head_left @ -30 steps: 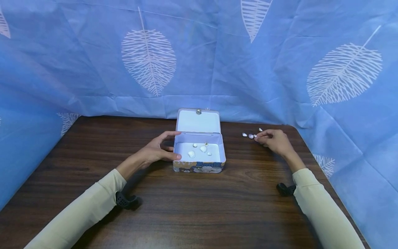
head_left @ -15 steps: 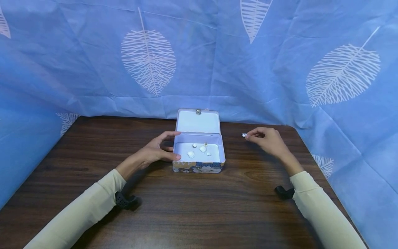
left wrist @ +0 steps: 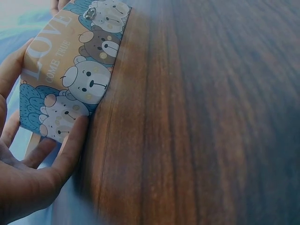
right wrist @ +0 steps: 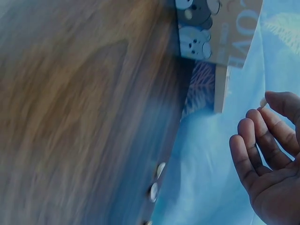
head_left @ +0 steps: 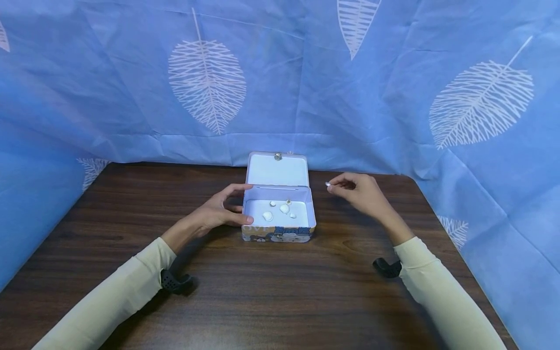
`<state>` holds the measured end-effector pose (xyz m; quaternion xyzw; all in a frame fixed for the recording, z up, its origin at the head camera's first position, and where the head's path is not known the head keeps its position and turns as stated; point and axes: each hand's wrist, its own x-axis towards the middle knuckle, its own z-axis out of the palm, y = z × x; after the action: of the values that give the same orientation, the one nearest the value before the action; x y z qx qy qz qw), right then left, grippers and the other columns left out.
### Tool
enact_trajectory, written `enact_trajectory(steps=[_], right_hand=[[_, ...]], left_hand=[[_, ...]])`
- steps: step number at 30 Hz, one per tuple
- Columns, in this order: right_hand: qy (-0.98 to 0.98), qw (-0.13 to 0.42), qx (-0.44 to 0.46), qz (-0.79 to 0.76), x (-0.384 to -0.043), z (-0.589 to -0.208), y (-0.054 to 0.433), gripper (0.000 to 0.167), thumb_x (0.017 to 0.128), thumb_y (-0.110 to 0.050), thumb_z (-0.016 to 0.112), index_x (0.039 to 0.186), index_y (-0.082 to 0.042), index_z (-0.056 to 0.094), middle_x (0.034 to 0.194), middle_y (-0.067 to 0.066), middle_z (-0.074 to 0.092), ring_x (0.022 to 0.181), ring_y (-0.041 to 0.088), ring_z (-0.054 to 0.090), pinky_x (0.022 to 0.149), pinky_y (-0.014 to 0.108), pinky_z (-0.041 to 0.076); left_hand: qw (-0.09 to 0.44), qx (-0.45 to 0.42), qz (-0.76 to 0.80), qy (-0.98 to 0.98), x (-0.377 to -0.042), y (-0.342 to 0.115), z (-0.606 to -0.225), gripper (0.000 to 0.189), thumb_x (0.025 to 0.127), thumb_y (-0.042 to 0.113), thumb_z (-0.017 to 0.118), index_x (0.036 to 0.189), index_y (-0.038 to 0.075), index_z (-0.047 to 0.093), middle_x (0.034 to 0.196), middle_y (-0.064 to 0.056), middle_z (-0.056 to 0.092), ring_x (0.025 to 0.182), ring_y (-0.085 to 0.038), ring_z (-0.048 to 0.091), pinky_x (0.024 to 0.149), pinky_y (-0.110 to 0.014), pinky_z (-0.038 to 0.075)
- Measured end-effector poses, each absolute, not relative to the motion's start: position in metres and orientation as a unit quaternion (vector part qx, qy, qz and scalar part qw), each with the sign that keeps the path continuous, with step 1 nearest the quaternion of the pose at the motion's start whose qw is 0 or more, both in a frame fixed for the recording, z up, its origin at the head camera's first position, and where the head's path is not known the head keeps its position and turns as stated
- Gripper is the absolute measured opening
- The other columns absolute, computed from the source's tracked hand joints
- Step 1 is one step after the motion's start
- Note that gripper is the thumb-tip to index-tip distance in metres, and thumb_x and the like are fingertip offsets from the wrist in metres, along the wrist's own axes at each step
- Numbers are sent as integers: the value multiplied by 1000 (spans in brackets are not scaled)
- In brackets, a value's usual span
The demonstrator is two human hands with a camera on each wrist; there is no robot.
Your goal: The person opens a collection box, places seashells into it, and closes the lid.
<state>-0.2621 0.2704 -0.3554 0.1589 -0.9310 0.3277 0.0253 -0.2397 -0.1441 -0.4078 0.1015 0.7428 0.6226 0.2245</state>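
Observation:
An open tin box (head_left: 280, 235) with printed bears stands at the back of the table, its white-lined lid (head_left: 277, 170) raised. Several small seashells (head_left: 268, 216) lie on its floor. My left hand (head_left: 217, 210) holds the box's left end, thumb at the front corner and index finger at the back; the left wrist view shows its fingers against the printed wall (left wrist: 70, 65). Right of the box, my right hand (head_left: 362, 195) pinches a small pale seashell (head_left: 328, 184) between thumb and index finger, above the table. Its other fingers are loosely bent in the right wrist view.
More seashells (right wrist: 153, 192) lie on the wooden table (head_left: 280, 291) near its back edge; in the head view my right hand hides them. A blue leaf-print cloth (head_left: 280, 73) hangs right behind the table and the lid.
My right hand has lifted a seashell from the group at the right and moved left with it, closer to the box. The left hand has stayed on the box.

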Motion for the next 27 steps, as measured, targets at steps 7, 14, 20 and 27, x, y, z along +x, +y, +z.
enact_trajectory(steps=[7,14,20,27], right_hand=[[-925,26,173,338,-260,-348,249,28,110,-37,76,126,-15,85,117,9,84,103,25,77,88,40,60],[-917,27,195,346,-257,-343,230,26,110,-33,77,125,-14,84,115,8,83,101,28,77,87,42,61],[-910,20,215,354,-255,-339,213,23,109,-29,78,124,-13,84,113,7,83,100,25,77,88,43,62],[-901,10,232,366,-255,-343,195,21,108,-28,79,122,-14,85,110,6,83,96,22,76,84,37,62]], left_hand=[[221,102,620,746,-241,-144,-407,96,94,13,94,173,31,43,183,-18,19,162,-49,46,105,-42,65],[224,106,619,745,-239,-144,-406,96,95,12,93,174,30,41,186,-15,18,162,-49,45,104,-43,65],[225,108,621,743,-240,-146,-407,96,95,14,93,174,30,41,186,-15,16,164,-49,43,106,-44,65],[225,106,620,744,-241,-146,-408,96,95,15,93,174,31,41,185,-16,17,164,-49,42,106,-43,64]])
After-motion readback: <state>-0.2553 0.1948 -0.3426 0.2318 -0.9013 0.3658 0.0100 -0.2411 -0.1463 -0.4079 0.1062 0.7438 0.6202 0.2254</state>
